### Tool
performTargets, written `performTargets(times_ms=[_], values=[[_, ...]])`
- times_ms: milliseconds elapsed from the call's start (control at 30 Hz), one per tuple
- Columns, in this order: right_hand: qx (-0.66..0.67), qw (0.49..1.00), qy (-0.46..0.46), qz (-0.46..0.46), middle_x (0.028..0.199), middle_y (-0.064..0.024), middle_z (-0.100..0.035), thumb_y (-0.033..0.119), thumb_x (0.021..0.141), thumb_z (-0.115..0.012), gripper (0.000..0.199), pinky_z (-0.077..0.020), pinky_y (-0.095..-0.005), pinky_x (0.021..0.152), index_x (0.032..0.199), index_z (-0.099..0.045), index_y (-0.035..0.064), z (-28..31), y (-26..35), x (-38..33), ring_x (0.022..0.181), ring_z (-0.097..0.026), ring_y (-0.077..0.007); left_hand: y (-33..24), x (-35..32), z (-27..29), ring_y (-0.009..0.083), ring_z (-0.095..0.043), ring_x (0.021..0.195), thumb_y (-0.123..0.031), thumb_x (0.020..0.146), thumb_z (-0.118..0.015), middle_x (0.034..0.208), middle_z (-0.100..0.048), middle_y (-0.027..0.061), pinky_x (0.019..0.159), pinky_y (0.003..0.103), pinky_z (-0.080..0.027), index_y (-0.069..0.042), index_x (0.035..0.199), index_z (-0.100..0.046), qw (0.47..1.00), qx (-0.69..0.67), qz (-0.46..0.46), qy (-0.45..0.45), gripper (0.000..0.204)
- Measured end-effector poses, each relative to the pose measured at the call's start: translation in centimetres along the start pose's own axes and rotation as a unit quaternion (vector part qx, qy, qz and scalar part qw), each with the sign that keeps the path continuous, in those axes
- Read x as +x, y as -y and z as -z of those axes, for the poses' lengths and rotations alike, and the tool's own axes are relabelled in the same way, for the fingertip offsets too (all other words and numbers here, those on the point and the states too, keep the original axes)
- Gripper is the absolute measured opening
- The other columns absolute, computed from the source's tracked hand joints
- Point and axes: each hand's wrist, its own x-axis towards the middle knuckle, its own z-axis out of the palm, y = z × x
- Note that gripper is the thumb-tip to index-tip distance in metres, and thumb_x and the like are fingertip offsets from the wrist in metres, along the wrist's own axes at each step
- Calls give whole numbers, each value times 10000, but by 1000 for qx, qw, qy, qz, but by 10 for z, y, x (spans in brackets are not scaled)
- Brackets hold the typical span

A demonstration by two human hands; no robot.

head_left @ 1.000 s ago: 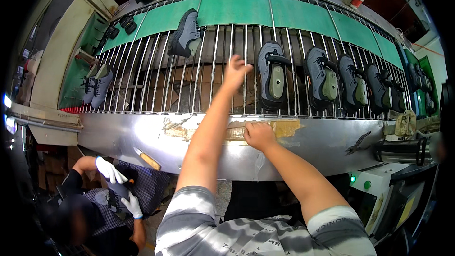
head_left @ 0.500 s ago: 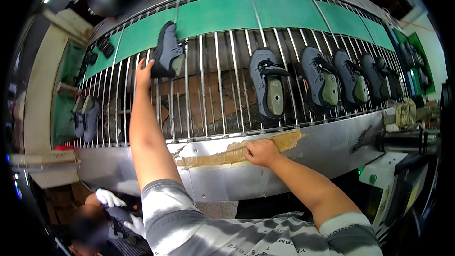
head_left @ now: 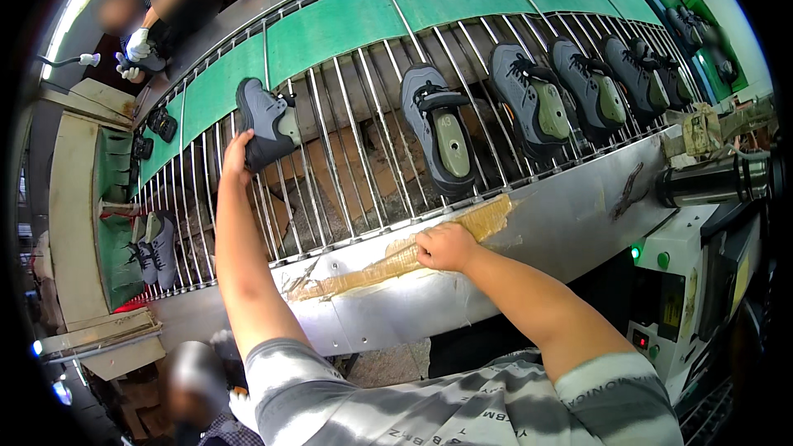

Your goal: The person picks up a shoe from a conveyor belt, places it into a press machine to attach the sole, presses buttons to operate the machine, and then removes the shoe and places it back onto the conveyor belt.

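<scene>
My left hand [head_left: 237, 158] grips the heel end of a dark grey shoe [head_left: 263, 122], fingers curled on its near left side. The shoe rests tilted over the metal rollers [head_left: 347, 128], its toe over the green strip [head_left: 334, 26] and an olive shoe last showing in its opening. Closed into a fist, my right hand [head_left: 446, 246] lies on the brown tape [head_left: 376, 267] along the conveyor's near metal edge. Nothing shows in it. Right of the held shoe lies another grey shoe [head_left: 425, 120], sole down, with an olive last inside.
More such shoes [head_left: 533, 103] line the rollers toward the right. A grey pair [head_left: 157, 252] stands at the left end. A machine with green buttons [head_left: 663, 260] and a dark cylinder [head_left: 710, 182] are at right. Across the conveyor, a co-worker's white glove [head_left: 139, 44] shows; another person [head_left: 198, 384] is at lower left.
The whole view has shifted and turned. The held shoe has swung a little, its toe now pointing further left. My right fist stays on the taped edge. More gloved hands show at upper left.
</scene>
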Motion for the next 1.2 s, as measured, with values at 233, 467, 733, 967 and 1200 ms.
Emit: performTargets(times_ms=[233, 467, 733, 967, 1200], values=[[-39, 997, 46, -42, 663, -105, -653, 298, 759, -579, 177, -515, -447, 577, 804, -621, 131, -14, 0, -2, 623, -647, -299, 145, -255, 5, 426, -546, 1146, -427, 857, -571, 1314, -533, 200, 877, 622, -475, -65, 1345, -449, 936, -350, 10, 45, 620], [209, 957, 185, -77, 966, -173, -694, 245, 849, -598, 280, -514, -403, 769, 1050, -674, 66, 24, -2, -23, 888, -670, -288, 201, -491, -106, 486, -530, 1086, -499, 861, -570, 1339, -487, 187, 738, 582, -514, -110, 1412, -393, 744, -570, 111, 330, 697], [894, 445, 16, 50, 1347, -134, -536, 304, 851, -607, 599, -426, -419, 1035, 1357, -472, 13, 154, 61, -208, 1213, -540, -285, 173, -571, -214, 497, -466, 1131, -477, 937, -464, 1357, -463, 198, 740, 617, -492, -107, 1414, -379, 542, -531, 253, 601, 609], [861, 439, -160, 200, 1328, -138, -546, 330, 821, -614, 629, -435, -415, 1021, 1347, -480, 12, 242, 93, -368, 1187, -554, -291, 183, -703, -316, 391, -516, 1168, -409, 957, -482, 1384, -486, 81, 852, 531, -488, -52, 1385, -414, 498, -337, 338, 724, 562], [721, 480, -497, 46, 1309, -142, -557, 355, 790, -621, 658, -444, -410, 1007, 1336, -488, 12, 314, 157, -611, 1161, -569, -297, 283, -730, -363, 214, -653, 912, -190, 931, -561, 1027, -661, 103, 818, 326, -530, 38, 1138, -612, 763, 96, 88, 633, 312]])
